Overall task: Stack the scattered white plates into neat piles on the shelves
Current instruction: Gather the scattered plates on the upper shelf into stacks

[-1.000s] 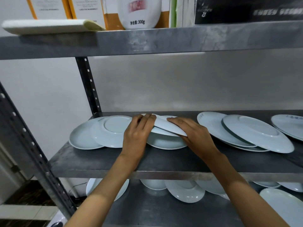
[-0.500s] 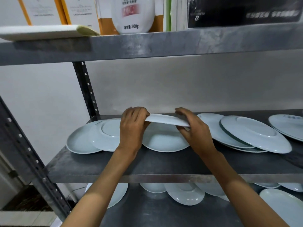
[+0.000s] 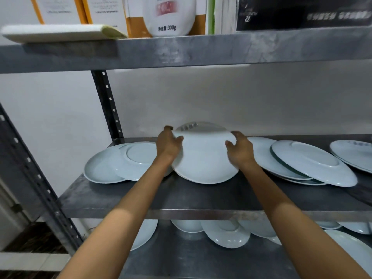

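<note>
A white plate [image 3: 203, 158] is held tilted on edge above the middle shelf [image 3: 181, 198] of a grey metal rack, its plain underside facing the viewer and its lower rim at or just over the shelf surface. Grey writing along its upper rim is too blurred to read. The left hand [image 3: 168, 144] grips the plate's left edge, fingers curled behind the rim; the right hand [image 3: 239, 148] clasps the right edge the same way. Loose white plates [image 3: 120, 164] overlap to the left, more plates [image 3: 310, 164] lean together to the right, and others [image 3: 225, 232] lie scattered on the shelf below. On the top shelf, a white package [image 3: 167, 15] reads "300g".
</note>
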`<state>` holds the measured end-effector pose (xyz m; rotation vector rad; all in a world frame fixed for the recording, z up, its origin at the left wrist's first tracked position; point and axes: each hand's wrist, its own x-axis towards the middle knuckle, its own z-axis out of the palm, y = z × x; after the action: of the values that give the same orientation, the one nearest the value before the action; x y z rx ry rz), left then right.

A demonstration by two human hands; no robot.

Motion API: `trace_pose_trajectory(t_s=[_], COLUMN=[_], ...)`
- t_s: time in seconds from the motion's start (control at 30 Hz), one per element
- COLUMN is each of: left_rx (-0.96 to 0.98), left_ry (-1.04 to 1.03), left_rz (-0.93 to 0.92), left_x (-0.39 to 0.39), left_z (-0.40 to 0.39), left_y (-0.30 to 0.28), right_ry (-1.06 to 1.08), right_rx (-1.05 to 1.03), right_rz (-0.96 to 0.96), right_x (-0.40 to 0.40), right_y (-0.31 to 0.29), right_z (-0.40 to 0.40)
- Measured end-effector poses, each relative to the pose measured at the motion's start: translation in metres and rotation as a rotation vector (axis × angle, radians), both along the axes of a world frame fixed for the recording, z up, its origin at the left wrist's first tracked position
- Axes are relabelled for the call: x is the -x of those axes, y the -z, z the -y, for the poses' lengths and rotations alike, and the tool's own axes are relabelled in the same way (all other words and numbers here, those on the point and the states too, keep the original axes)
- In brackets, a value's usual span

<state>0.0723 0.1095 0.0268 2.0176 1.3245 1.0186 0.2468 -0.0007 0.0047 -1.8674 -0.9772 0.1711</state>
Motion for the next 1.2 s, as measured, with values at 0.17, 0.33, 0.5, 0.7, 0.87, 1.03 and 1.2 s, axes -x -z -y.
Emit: trace_pose_trajectory(t_s=[0.17,0.33,0.5,0.7,0.87,1.03,1.2], left_rx=[0.025,-0.031,-0.069,-0.331,-0.166,-0.133,-0.027], left_ry=[-0.043,-0.127,-0.147,-0.213,-0.226,-0.084,-0.081], left_rz=[-0.282,-0.516,-0.445,-0.425,-0.533,-0.144,0.423], left_x=[-0.013,-0.018,-0.021,0.05,0.102,0.143,0.175], left_z=[-0.009,-0.018,-0.017,-0.04,-0.048,-0.047,-0.034], left_y=[0.026,0.037,0.036,0.033,0.038,0.041,0.036], right_ry=[0.096,0.104,0.102,-0.505,-0.667,-0.455,-0.333], right_rx=[0.319,0.431,0.467,0.161,0.365,0.331,0.055], right_rz=[0.246,0.363,0.601,0.651,0.821,0.974,0.925], right_x=[0.007,0.01,0.025,0.097,0.166,0.196,0.206], right_y=[0.015,0.014,0.001,-0.006,0.028,0.047,0.033], right_z=[-0.011,-0.013,-0.015,-0.044,-0.072,-0.076,-0.08])
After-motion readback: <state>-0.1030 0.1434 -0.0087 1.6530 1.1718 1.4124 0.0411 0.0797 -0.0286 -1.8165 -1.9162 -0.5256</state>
